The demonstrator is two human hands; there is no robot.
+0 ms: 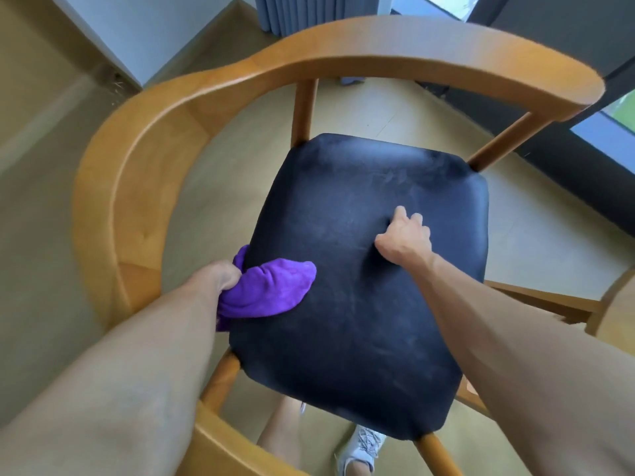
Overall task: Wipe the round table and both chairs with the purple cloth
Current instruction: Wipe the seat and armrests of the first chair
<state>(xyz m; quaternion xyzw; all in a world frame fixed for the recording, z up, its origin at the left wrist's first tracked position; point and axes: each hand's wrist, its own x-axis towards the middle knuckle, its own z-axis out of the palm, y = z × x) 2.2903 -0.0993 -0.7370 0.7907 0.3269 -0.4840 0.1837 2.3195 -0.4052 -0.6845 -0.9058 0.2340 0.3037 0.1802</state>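
A wooden chair with a curved armrest-back fills the head view. Its black padded seat shows pale dust streaks. My left hand grips a bunched purple cloth, which lies on the seat's left edge and hangs partly over the side. My right hand rests on the middle of the seat with fingers curled and knuckles pressed down, holding nothing. The round table shows only as a wooden rim at the far right edge.
Light wooden floor surrounds the chair. A grey curtain hangs at the top, with a dark window frame to the right. My leg and a white shoe show below the seat.
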